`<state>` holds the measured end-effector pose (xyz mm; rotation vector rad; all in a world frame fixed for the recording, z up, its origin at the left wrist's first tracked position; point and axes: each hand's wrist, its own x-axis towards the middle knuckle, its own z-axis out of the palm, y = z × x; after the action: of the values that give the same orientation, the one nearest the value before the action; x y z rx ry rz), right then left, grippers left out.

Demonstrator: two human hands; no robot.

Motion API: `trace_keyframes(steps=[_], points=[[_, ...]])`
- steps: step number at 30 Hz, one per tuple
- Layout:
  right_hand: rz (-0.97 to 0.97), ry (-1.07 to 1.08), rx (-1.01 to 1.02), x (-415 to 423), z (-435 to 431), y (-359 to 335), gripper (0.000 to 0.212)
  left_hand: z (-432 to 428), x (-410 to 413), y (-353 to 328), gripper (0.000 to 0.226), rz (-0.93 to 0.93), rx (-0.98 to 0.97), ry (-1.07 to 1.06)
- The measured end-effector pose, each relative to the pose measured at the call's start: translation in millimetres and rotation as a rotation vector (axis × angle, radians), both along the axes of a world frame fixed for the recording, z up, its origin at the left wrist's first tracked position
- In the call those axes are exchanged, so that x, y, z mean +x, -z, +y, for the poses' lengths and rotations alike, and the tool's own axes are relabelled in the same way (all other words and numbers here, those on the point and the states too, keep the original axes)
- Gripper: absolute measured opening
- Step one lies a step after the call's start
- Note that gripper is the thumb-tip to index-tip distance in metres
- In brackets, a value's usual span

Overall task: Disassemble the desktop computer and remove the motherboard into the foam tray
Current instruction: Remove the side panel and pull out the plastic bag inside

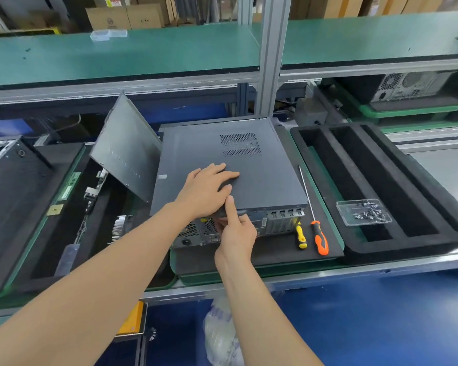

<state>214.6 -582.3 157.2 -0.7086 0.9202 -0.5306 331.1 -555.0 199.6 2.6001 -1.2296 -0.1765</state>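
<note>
A dark grey desktop computer case [254,178] lies flat on a black foam pad, its rear ports facing me. My left hand [208,190] rests flat on the side panel near its rear edge, fingers straight. My right hand [236,233] is at the rear edge of the case, thumb raised against the panel's lip and fingers curled round a small dark handle there. A black foam tray [381,186] with long slots stands to the right of the case. The motherboard is hidden inside the case.
Two screwdrivers, a yellow-handled one [300,235] and a long orange-handled one [319,236], lie right of the case. A clear box of screws [364,212] sits on the foam tray. A loose grey panel [127,154] leans at the left, above a tray holding boards [93,196].
</note>
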Motion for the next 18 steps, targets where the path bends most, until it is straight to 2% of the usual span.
trace_keyframes(steps=[4,9,12,18], points=[[-0.105,0.013,-0.039,3,-2,-33,0.022,-1,9,-40,0.048,0.083,0.036,-0.028],[-0.371,0.054,-0.009,1,-15,-88,0.007,-5,18,-98,0.052,0.229,0.048,-0.044],[-0.447,0.087,-0.041,-9,-31,-114,0.013,-18,11,-119,0.051,0.243,0.077,0.025],[-0.55,0.169,-0.049,-19,-77,-150,0.028,-71,-5,-159,0.054,0.098,0.062,0.086]])
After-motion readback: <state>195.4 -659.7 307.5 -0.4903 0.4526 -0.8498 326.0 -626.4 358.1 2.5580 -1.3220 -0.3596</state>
